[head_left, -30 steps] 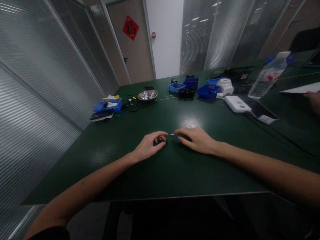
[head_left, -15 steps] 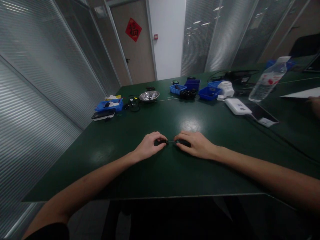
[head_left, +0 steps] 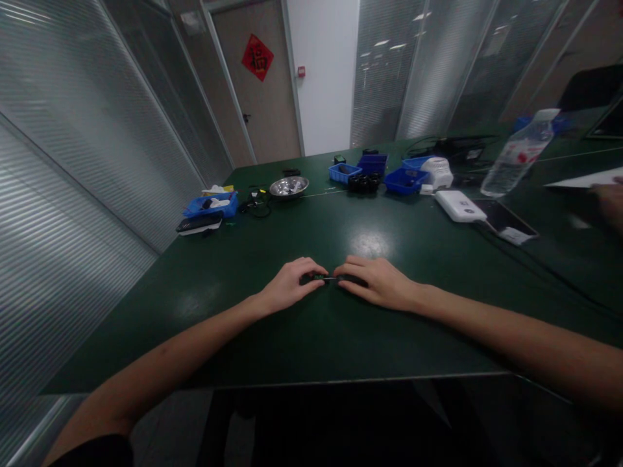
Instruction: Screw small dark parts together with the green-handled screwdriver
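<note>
My left hand (head_left: 291,283) rests on the green tabletop, thumb and fingertips pinched on a small dark piece (head_left: 318,277) with a greenish tint. Facing it, my right hand (head_left: 382,280) has its fingers closed round a dark object, which is mostly hidden beneath them. A thin, silvery rod (head_left: 331,278) bridges the short gap between the two sets of fingertips. From here I cannot tell which of the dark pieces it belongs to, nor what kind either is. Both forearms lie low across the table's near edge.
Farther back stand a metal bowl (head_left: 289,187), a blue tray (head_left: 210,205) and several blue bins (head_left: 405,181). On the right are a white box-shaped device (head_left: 459,205) with a cable, a tilted water bottle (head_left: 520,155) and another person's hand (head_left: 610,200) by a white sheet (head_left: 579,179).
My right hand has shifted slightly left, and its fingertips sit closer to my left hand's. Less of the dark object under it shows. The other person's hand has moved leftward into view.
</note>
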`<state>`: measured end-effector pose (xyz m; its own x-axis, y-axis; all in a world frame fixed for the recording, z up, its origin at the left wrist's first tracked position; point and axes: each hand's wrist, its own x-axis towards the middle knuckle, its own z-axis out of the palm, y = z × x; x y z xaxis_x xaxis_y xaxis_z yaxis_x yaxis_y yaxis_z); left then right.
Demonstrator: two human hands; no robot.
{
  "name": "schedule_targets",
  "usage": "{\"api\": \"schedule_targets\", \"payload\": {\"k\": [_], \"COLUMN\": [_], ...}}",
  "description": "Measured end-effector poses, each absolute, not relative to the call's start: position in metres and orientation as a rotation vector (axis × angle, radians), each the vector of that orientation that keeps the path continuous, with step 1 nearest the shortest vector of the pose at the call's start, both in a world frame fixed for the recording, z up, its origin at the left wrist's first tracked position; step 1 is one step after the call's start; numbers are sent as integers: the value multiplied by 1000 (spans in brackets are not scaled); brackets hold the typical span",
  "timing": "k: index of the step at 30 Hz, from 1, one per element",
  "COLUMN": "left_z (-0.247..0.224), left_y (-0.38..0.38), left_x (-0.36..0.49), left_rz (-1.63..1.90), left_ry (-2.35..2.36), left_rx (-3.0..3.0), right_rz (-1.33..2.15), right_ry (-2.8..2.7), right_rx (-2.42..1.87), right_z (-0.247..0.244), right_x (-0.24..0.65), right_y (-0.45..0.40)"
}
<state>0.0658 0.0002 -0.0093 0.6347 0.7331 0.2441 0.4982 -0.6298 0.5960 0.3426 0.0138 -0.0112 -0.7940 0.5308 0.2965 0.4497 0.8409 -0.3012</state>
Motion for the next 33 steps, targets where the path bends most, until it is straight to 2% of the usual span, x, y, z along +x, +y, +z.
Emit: {"api": "schedule_targets", "payload": {"k": [16,33], "left_z": [-13,-13], "left_y": [3,3], "left_x": [65,65], "left_rz": [717,678], "left_ry": [1044,970], "left_rx": [2259,2276], "right_rz": [212,239], "right_ry": [-2498,-2619], "right_rx": [-897,-757], "right_z": [-11,-16], "right_x": [343,341], "right_y": [14,12]}}
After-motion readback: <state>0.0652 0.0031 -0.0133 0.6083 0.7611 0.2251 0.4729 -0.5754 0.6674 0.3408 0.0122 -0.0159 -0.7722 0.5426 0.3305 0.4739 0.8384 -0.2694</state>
